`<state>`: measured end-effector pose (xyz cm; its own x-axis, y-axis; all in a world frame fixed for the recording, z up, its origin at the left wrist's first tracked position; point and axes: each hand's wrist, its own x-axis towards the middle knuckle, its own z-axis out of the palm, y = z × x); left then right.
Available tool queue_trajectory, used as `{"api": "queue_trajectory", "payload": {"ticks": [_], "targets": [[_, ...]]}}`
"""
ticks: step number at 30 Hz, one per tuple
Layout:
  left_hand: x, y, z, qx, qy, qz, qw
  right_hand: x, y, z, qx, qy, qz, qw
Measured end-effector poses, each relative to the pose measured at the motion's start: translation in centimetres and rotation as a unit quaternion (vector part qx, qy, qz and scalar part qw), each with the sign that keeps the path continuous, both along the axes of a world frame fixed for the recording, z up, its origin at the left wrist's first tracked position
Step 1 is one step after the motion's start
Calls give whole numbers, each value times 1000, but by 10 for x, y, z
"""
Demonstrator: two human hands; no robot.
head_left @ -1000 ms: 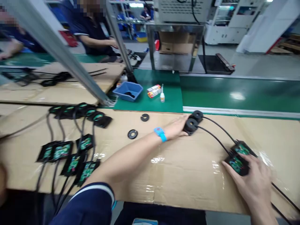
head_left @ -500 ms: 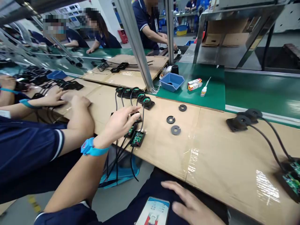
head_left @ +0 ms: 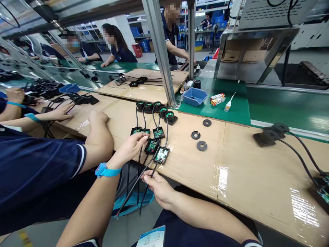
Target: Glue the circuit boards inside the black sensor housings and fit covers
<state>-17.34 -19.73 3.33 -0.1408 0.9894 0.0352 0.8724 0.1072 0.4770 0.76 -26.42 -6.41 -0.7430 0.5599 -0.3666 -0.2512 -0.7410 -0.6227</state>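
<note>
My left hand [head_left: 131, 148], with a blue wristband, is closed in a pinch beside the open black circuit boxes; what it holds, if anything, is hidden. My right hand [head_left: 159, 188] pinches a black cable [head_left: 153, 170] at the table's front edge, just below the nearest circuit box [head_left: 161, 155]. A second circuit box [head_left: 152, 146] lies behind it, and several more are partly covered by my left fingers. Cables run from the boxes back to a row of round black housings [head_left: 170, 117]. Loose cable ends hang over the edge above a blue cloth-like thing.
Three black slotted rings [head_left: 202, 145] lie right of the boxes. Behind are a blue bin [head_left: 194, 96], small cartons [head_left: 217, 99] and a glue bottle [head_left: 227, 106]. More housings [head_left: 264, 137] stand at right. A co-worker's arm [head_left: 99, 137] rests close on my left; a metal post [head_left: 163, 55] rises behind.
My right hand has come up from my lap to the table edge and taken hold of a cable. My left hand has closed into a pinch, and the nearest box has turned.
</note>
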Motion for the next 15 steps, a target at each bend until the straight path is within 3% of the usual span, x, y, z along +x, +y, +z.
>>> {"api": "queue_trajectory", "payload": {"ticks": [7, 15], "targets": [[-7, 50, -2, -57, 57, -11, 997, 8, 2, 15, -71, 56, -31, 995], [-2, 42, -12, -95, 67, -43, 992, 25, 8, 11, -65, 36, -61, 995]]}}
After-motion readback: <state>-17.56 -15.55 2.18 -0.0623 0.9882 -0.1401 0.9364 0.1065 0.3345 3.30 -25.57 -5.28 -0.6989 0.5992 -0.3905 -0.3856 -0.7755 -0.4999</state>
